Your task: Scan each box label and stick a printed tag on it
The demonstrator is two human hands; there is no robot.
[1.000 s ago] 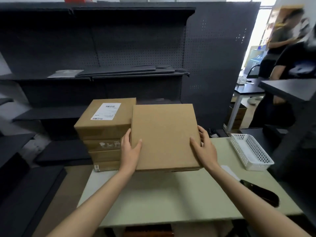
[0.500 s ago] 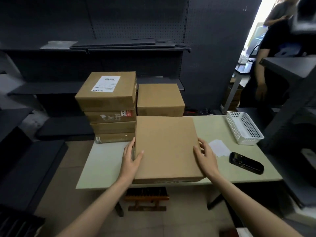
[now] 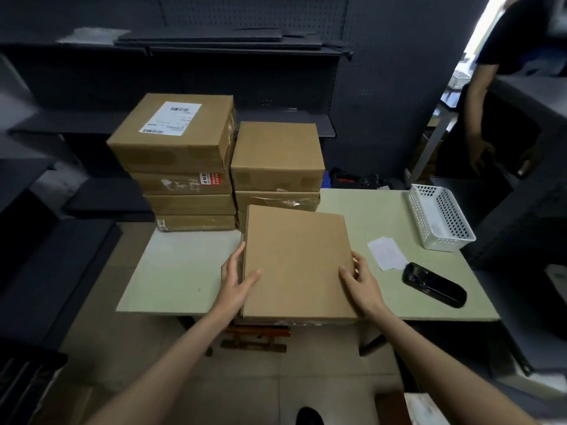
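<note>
Box (image 3: 297,262), flat brown cardboard, at the table's (image 3: 175,280) near edge, plain top face up (no label showing on it). Gripped at both sides: left hand (image 3: 236,279) on the left edge with thumb laid over the top, right hand (image 3: 360,280) curled round the near right corner. Just behind, two stacks of boxes: taller left stack (image 3: 181,167) with a white shipping label (image 3: 171,118) on top, shorter right stack (image 3: 277,161) touching it. Off to the right, paper tags (image 3: 386,253), black handheld scanner (image 3: 434,285), white perforated basket (image 3: 440,216). Another person (image 3: 503,75) by the far right.
</note>
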